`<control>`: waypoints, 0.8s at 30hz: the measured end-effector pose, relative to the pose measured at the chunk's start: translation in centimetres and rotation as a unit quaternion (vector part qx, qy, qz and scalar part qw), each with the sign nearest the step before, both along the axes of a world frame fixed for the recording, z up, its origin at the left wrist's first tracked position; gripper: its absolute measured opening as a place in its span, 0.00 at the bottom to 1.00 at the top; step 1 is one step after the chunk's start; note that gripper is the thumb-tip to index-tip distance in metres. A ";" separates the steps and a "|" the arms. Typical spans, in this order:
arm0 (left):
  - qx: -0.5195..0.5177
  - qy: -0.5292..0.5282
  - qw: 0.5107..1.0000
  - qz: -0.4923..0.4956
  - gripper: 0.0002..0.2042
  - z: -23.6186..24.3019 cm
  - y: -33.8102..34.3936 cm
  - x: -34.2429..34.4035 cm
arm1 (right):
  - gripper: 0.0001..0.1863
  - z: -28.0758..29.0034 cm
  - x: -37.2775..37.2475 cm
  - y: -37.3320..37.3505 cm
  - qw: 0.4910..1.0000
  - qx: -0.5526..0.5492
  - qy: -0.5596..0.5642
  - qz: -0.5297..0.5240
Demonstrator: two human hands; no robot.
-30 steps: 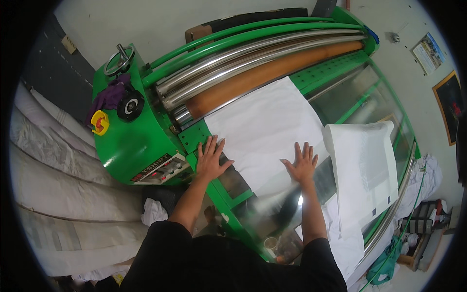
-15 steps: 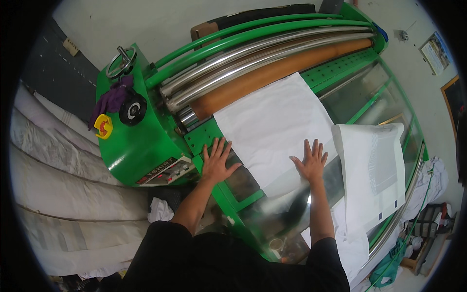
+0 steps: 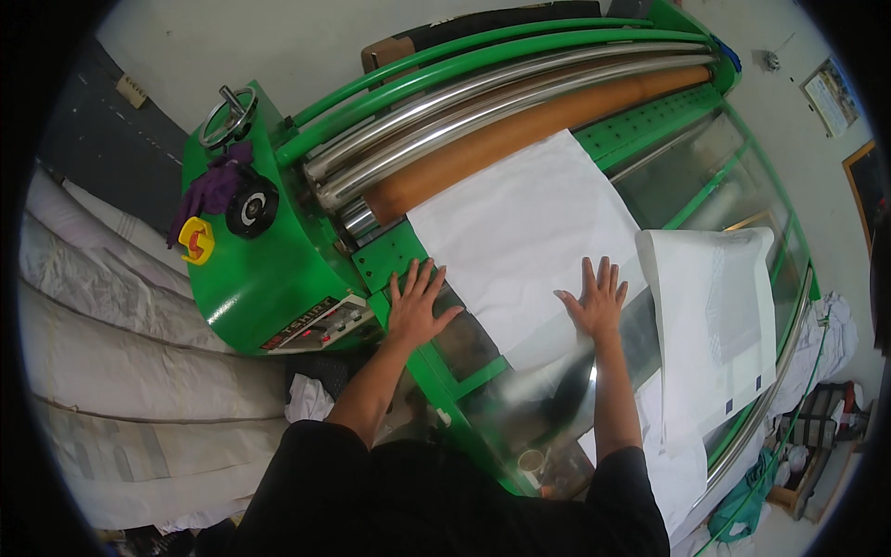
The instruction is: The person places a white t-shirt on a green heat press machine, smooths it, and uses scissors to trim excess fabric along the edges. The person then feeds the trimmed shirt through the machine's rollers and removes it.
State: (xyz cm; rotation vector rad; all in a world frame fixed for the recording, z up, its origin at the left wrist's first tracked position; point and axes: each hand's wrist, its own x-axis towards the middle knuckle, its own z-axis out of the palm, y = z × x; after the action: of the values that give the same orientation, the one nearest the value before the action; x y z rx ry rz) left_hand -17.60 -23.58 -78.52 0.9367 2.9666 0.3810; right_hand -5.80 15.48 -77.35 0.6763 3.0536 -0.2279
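A white fabric piece (image 3: 520, 246) lies flat on the feed bed of a green roller machine (image 3: 269, 288), its far edge against the brown roller (image 3: 464, 172). My left hand (image 3: 418, 304) is spread palm down at the fabric's left edge, over the green perforated plate and the glossy bed. Flat on the fabric's near right part is my right hand (image 3: 597, 302), fingers apart. Neither hand grips anything. Close to the right hand, a stack of white printed sheets (image 3: 710, 325) hangs over the bed, curled at its far edge.
Shiny steel rollers (image 3: 520, 97) run above the brown one. At left are a handwheel (image 3: 229, 119), a black knob (image 3: 252, 206), a purple cloth (image 3: 218, 186) and a yellow tape dispenser (image 3: 197, 240). Large wrapped rolls (image 3: 139, 371) fill the left side. White cloth (image 3: 673, 473) hangs at the lower right.
The view has shifted very slightly. Both hands stay spread in nearly the same places, and the fabric keeps its place against the brown roller.
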 end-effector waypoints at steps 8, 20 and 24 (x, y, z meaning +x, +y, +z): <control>-0.008 -0.010 1.000 0.015 0.47 -0.2 0.0 -0.2 | 0.59 0.6 -0.4 -0.1 0.999 -0.009 -0.031 -0.004; 0.003 -0.003 1.000 0.017 0.47 -0.4 0.0 -0.2 | 0.60 0.2 -0.9 -0.1 1.000 -0.015 -0.005 0.000; 0.003 0.001 1.000 0.018 0.47 -0.4 0.0 -0.1 | 0.60 0.4 -1.0 -0.3 1.000 -0.010 -0.006 -0.003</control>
State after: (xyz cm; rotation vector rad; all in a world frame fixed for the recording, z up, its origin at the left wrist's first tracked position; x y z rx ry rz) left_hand -17.73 -23.55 -78.92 0.8855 2.9905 0.3905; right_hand -6.77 15.15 -76.96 0.6819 3.0349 -0.2524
